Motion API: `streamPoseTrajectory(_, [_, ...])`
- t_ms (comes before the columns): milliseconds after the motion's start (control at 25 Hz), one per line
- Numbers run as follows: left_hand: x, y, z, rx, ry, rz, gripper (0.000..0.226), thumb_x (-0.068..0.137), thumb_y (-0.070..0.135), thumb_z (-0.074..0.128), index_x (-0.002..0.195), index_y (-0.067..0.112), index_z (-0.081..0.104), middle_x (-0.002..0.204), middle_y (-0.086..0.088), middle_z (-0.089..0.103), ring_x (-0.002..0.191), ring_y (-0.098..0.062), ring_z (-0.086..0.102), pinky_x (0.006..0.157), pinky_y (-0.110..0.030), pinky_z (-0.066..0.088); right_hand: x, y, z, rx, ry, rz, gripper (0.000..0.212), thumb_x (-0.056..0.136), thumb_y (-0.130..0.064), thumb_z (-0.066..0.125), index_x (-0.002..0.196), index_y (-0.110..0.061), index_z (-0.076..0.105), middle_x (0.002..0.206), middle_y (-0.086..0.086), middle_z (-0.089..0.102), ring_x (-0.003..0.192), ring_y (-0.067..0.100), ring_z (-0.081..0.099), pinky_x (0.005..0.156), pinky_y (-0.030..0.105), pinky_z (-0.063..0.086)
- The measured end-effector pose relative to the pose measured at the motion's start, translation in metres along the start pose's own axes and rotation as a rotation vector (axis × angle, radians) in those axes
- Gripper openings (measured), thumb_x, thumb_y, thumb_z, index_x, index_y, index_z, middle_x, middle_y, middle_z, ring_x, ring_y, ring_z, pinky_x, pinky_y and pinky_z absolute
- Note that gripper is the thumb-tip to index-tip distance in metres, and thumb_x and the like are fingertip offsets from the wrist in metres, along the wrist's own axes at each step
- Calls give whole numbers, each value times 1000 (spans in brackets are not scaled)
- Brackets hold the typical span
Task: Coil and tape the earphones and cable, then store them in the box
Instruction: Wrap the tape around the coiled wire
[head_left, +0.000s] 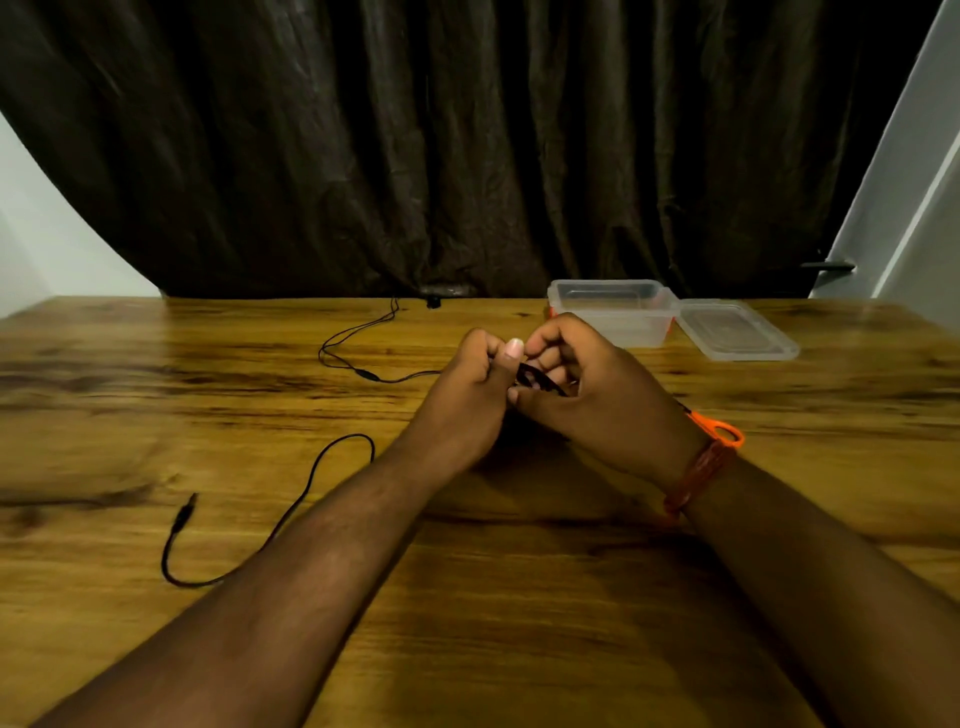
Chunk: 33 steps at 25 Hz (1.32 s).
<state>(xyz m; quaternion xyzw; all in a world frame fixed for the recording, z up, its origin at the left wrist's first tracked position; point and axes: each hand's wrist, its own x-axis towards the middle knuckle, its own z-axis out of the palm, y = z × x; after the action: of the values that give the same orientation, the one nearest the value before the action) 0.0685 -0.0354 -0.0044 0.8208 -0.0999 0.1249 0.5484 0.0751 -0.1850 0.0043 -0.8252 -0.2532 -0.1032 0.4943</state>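
Note:
My left hand (467, 395) and my right hand (597, 400) meet over the middle of the table. Both curl round a small black ring-shaped roll of tape (535, 378), which is mostly hidden by the fingers. The thin black earphones wire (358, 332) lies loose on the table behind my left hand, with its inline remote (370, 375) near my knuckles. A thicker black cable (311, 478) loops at the front left, its jack plug (184, 512) free, and passes under my left forearm. The clear plastic box (613, 312) stands open at the back right.
The box's clear lid (737, 330) lies to the right of the box. An orange loop, seemingly a scissors handle (722, 434), shows behind my right wrist. A dark curtain hangs behind the wooden table (519, 597).

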Motion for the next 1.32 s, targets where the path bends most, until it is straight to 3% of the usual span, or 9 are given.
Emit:
streamPoseTrajectory(200, [-1,0,1,-113,20,-45,38,101,47,39,99,12,52,91,-21,60,79,-18,53,76,-51,50,2,4,3,-253,31,-128,22,85,-12,67,100,-23,55,82,-9,61,75,2,58,62,18,46])
streamPoseTrajectory(320, [-1,-3,-2,-77,-10,-3,34,102,45,39,97,14,53,83,-17,55,75,-19,49,69,-46,45,2,5,1,-344,50,-220,14,88,-12,64,98,-21,58,84,-6,64,78,6,59,65,28,49])
streamPoseTrajectory(520, [1,-2,-8,-123,-78,-15,20,104,29,43,91,18,53,75,-1,63,71,-14,57,71,-37,44,4,4,-5,-288,25,-202,12,89,-12,64,96,-22,65,85,-8,69,82,5,62,71,32,51])
streamPoseTrajectory(640, [2,-2,-9,-174,-111,-43,21,105,28,41,90,19,53,71,4,63,68,-12,56,70,-34,43,6,4,-5,-189,17,-140,12,90,-12,63,95,-23,65,80,-12,69,78,2,63,71,26,51])
streamPoseTrajectory(840, [2,8,2,-639,-21,-152,21,105,15,35,93,12,52,67,1,50,57,-10,54,70,-30,45,8,2,-5,110,76,-21,10,95,-12,58,104,-14,55,80,12,66,73,16,69,74,37,56])
streamPoseTrajectory(1000, [6,8,0,-916,71,-214,18,104,10,37,95,13,53,67,0,49,56,-7,47,66,-25,47,8,1,-3,243,31,29,21,91,-12,65,107,-19,53,77,2,61,66,8,61,59,22,50])
streamPoseTrajectory(1120, [7,8,1,-976,124,-237,18,105,12,36,101,11,53,68,0,47,57,-8,44,60,-24,50,10,2,1,292,32,58,26,88,-5,67,102,-23,55,86,7,62,69,15,65,58,25,54])
streamPoseTrajectory(1200, [6,9,3,-991,122,-247,19,106,14,35,104,10,54,66,1,48,55,-7,45,64,-29,56,10,2,3,278,102,60,23,89,-4,64,98,-24,57,87,6,65,74,16,69,61,27,56])
streamPoseTrajectory(1320, [4,11,5,-998,135,-276,21,106,15,35,106,8,55,69,0,48,57,-8,45,78,-32,49,10,2,4,280,166,63,19,91,-5,61,96,-23,58,85,5,68,76,14,70,61,24,56])
